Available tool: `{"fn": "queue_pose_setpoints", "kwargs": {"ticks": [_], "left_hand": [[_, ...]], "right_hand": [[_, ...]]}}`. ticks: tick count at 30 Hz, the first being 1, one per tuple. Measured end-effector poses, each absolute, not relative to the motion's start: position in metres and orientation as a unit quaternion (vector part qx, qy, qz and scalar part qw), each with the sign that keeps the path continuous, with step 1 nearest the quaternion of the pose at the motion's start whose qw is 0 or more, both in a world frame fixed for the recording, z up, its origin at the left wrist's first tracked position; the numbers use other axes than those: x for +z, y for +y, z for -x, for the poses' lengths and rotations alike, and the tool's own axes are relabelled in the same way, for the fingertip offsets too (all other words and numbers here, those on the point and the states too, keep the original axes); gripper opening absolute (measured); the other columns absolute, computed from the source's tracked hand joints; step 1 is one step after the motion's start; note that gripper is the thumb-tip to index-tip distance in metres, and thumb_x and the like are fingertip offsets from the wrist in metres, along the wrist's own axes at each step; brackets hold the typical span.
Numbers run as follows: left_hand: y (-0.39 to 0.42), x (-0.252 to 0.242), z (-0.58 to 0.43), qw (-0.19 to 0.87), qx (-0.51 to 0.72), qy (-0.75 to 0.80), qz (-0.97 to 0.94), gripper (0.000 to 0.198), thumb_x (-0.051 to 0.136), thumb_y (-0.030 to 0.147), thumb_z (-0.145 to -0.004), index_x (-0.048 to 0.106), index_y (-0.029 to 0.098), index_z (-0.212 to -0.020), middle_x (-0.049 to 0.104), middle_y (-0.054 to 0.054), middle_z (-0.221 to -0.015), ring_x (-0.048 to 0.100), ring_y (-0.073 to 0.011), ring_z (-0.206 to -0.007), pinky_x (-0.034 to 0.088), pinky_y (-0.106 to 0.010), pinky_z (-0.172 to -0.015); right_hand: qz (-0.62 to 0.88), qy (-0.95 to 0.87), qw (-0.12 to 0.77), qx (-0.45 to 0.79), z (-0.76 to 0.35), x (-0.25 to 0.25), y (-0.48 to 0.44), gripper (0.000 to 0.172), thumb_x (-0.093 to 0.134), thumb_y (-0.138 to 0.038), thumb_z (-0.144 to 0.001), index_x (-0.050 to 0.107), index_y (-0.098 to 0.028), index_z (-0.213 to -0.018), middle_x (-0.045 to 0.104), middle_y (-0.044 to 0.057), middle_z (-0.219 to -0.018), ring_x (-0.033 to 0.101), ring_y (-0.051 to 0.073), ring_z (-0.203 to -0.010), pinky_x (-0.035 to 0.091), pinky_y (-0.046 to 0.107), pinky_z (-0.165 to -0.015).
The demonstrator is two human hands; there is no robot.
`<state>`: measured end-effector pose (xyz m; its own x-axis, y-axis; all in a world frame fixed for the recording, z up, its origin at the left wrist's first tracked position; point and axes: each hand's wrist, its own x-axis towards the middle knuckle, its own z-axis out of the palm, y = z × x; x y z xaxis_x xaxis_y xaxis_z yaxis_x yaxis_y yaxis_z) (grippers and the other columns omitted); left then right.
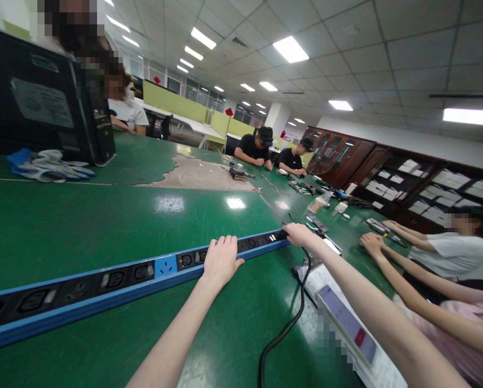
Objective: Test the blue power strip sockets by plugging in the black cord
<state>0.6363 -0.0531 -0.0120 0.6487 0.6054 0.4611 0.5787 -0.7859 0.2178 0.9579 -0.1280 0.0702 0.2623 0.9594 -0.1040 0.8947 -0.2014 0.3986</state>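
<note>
The blue power strip [107, 288] lay on the green tabletop [124, 218], running from the left edge of the view up to your right hand. Black sockets lined its face, with one bright blue socket [166, 267] among them. Your left hand [222, 261] rested across the strip right of that blue socket, fingers close together over the far side and thumb stuck out to the right; I cannot tell whether it was gripping. Your right hand [299, 235] was curled closed around the strip's far end, its fingertips partly hidden. A black cord [301, 299] looped down from beneath your right wrist toward the bottom of the view.

Beneath your right forearm, a phone [346, 321] lay on some white papers [380, 372]. Beyond your right hand were a clear plastic bag [321, 202] and a white bottle [340, 207]. A small dark device [238, 171] sat on the table's beige patch [201, 173]. At the far left, blue-and-white gloves [51, 165] lay in front of a black case [43, 102]. To your right sat a person in a white top [455, 250] and, nearer you, a person in pink [461, 334]; two people in black shirts [247, 151] sat across the table.
</note>
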Motion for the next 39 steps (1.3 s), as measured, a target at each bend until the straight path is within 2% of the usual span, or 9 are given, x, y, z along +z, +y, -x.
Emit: {"fn": "queue_pose_setpoints", "kwargs": {"ticks": [3,7,11,14,19,25,29,36,39], "left_hand": [[-0.054,-0.011,-0.636,0.029,0.262,0.325,-0.908,0.050,0.074,0.048,-0.081,0.056,0.018,-0.117,0.064,-0.012,-0.110,0.056,-0.0296,-0.104,0.039,-0.041,-0.089],[-0.054,-0.010,-0.635,0.040,0.256,0.327,-0.909,0.051,0.073,0.049,-0.082,0.056,0.019,-0.120,0.065,-0.012,-0.112,0.056,-0.0300,-0.107,0.040,-0.041,-0.089],[-0.052,-0.010,-0.635,0.049,0.259,0.321,-0.910,0.056,0.074,0.049,-0.081,0.056,0.019,-0.125,0.065,-0.013,-0.116,0.057,-0.0304,-0.109,0.039,-0.041,-0.090],[-0.052,-0.010,-0.634,0.049,0.258,0.323,-0.909,0.055,0.074,0.049,-0.081,0.057,0.019,-0.124,0.065,-0.013,-0.117,0.057,-0.0304,-0.109,0.039,-0.041,-0.091],[-0.053,-0.009,-0.633,0.045,0.261,0.323,-0.909,0.057,0.073,0.050,-0.082,0.056,0.019,-0.126,0.065,-0.014,-0.116,0.057,-0.0304,-0.108,0.039,-0.041,-0.091],[-0.052,-0.008,-0.634,0.051,0.251,0.331,-0.908,0.056,0.073,0.052,-0.081,0.058,0.019,-0.124,0.066,-0.014,-0.112,0.058,-0.0307,-0.107,0.040,-0.041,-0.090],[-0.051,-0.010,-0.635,0.050,0.258,0.329,-0.907,0.059,0.073,0.052,-0.081,0.056,0.019,-0.127,0.065,-0.014,-0.114,0.058,-0.0307,-0.108,0.040,-0.041,-0.091],[-0.050,-0.012,-0.637,0.053,0.250,0.329,-0.909,0.060,0.074,0.052,-0.081,0.055,0.020,-0.129,0.065,-0.013,-0.115,0.057,-0.0307,-0.109,0.040,-0.041,-0.092],[-0.049,-0.013,-0.637,0.054,0.255,0.328,-0.908,0.061,0.074,0.051,-0.081,0.054,0.019,-0.129,0.065,-0.014,-0.115,0.057,-0.0313,-0.109,0.040,-0.042,-0.092]], "right_hand": [[-0.763,0.627,0.154,-0.028,-0.970,0.086,-0.126,0.026,0.064,-0.023,-0.083,0.073,-0.020,-0.107,0.075,0.009,-0.095,0.071,0.025,-0.090,0.052,0.029,-0.079],[-0.776,0.604,0.000,-0.182,-0.980,0.086,-0.138,0.045,0.055,-0.036,-0.092,0.060,-0.016,-0.132,0.073,0.003,-0.080,0.068,0.018,-0.067,0.053,0.026,-0.063],[-0.793,0.578,-0.057,-0.185,-0.980,0.073,-0.148,0.047,0.050,-0.046,-0.096,0.056,-0.019,-0.134,0.071,0.004,-0.090,0.067,0.018,-0.075,0.053,0.025,-0.062],[-0.824,0.562,-0.024,-0.066,-0.975,0.066,-0.144,0.041,0.049,-0.051,-0.097,0.058,-0.021,-0.124,0.072,0.007,-0.097,0.067,0.020,-0.085,0.052,0.027,-0.069],[-0.819,0.550,0.117,0.116,-0.963,0.058,-0.135,0.044,0.035,-0.054,-0.102,0.063,-0.019,-0.099,0.072,0.012,-0.101,0.067,0.026,-0.095,0.045,0.033,-0.082],[-0.825,0.533,0.038,0.183,-0.954,0.034,-0.152,0.044,0.026,-0.048,-0.105,0.061,-0.022,-0.100,0.070,0.010,-0.105,0.065,0.024,-0.100,0.040,0.027,-0.077],[-0.828,0.533,0.018,0.175,-0.960,0.030,-0.153,0.044,0.027,-0.048,-0.105,0.061,-0.022,-0.099,0.070,0.009,-0.106,0.064,0.024,-0.100,0.039,0.027,-0.077],[-0.810,0.575,0.090,0.072,-0.982,0.056,-0.125,0.044,0.039,-0.055,-0.101,0.066,-0.022,-0.091,0.072,0.008,-0.097,0.066,0.024,-0.094,0.040,0.026,-0.078],[-0.814,0.568,0.078,0.095,-0.977,0.064,-0.128,0.045,0.038,-0.056,-0.100,0.066,-0.021,-0.091,0.072,0.009,-0.099,0.065,0.024,-0.095,0.040,0.027,-0.078]]}}
